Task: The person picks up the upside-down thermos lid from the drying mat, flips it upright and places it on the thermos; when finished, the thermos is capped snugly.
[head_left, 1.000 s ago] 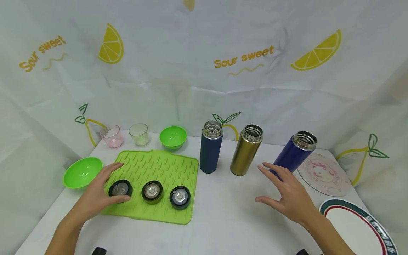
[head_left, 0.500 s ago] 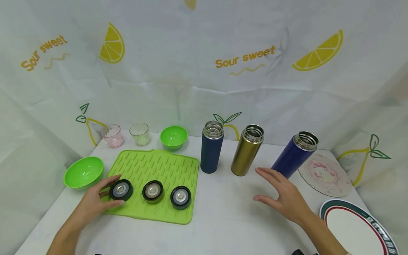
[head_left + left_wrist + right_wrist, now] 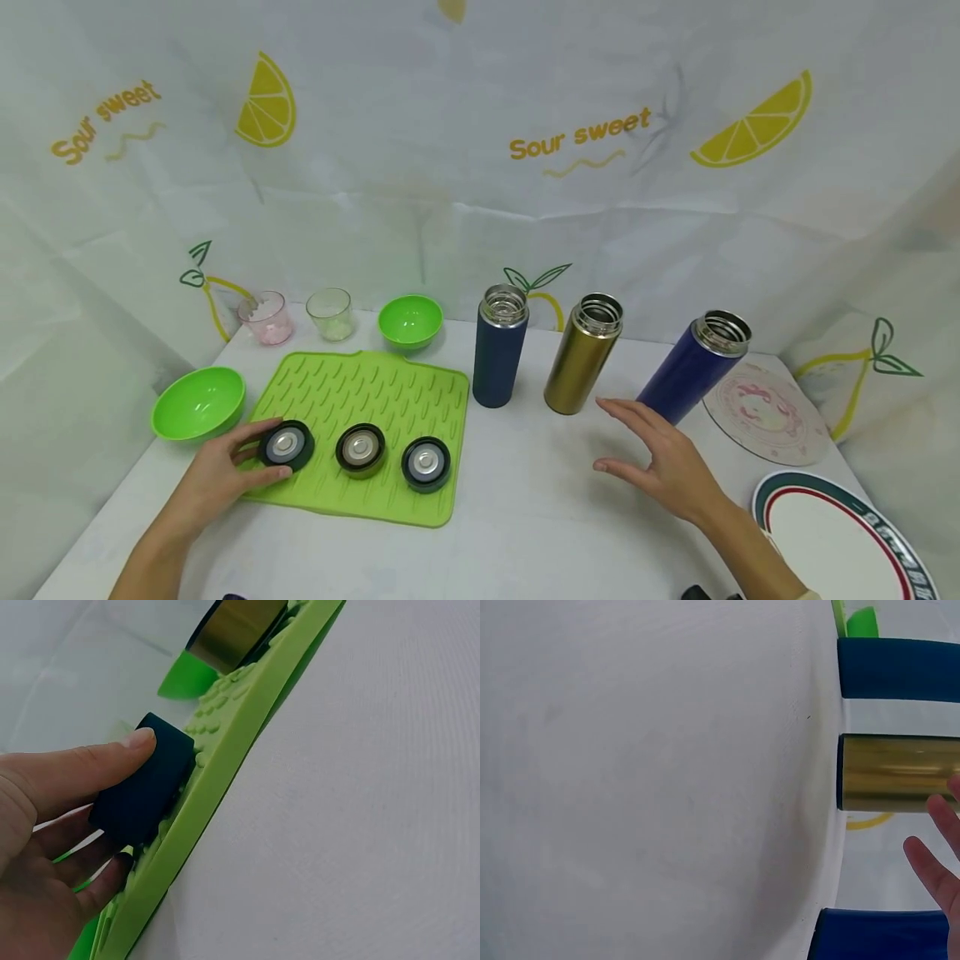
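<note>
here, i pinch the leftmost dark lid (image 3: 286,446) on the green mat (image 3: 367,383) with my left hand (image 3: 216,473), right hand (image 3: 670,467) spread and empty, and judge the lid light, stiff, best held round its side.

White backdrop cloth (image 3: 420,158): the words "Sour sweet" legible twice in orange, once at upper left, slanting upward, and once right of centre, between two yellow lemon slices (image 3: 266,102); plate (image 3: 832,542) at lower right: characters on the dark rim band, not legible.
</note>
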{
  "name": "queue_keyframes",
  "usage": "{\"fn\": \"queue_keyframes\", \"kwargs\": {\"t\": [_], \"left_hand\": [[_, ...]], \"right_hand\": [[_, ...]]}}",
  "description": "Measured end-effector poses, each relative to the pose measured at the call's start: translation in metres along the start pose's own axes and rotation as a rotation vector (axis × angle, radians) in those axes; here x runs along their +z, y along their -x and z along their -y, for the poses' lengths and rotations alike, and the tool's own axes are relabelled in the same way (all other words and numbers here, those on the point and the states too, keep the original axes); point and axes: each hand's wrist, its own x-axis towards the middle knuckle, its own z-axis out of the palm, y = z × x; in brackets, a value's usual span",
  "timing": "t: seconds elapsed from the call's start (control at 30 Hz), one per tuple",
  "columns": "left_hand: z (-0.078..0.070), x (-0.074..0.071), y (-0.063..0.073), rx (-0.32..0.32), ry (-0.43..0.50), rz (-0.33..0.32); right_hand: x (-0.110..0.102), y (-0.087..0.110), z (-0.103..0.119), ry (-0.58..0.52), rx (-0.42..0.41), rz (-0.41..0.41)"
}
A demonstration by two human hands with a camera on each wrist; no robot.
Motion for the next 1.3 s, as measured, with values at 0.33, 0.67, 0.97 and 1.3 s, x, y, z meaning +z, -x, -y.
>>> {"fn": "queue_keyframes", "kwargs": {"t": [0.33, 0.67, 0.97, 1.3], "left_hand": [[-0.017, -0.004, -0.006, 0.026, -0.042, 0.006], [-0.078, 0.008, -0.018, 0.249, -0.043, 0.002], [-0.128, 0.048, -0.029, 0.520, 0.083, 0.077], [-0.170, 0.090, -0.035, 0.619, 0.130, 0.201]], "right_hand": [[0.001, -0.002, 0.001, -0.142, -0.016, 0.027], [0.000, -0.007, 0.006, -0.271, 0.008, 0.060], [-0.004, -0.015, 0.012, -0.322, -0.024, 0.030], [-0.007, -0.025, 0.023, -0.387, -0.032, 0.015]]}}
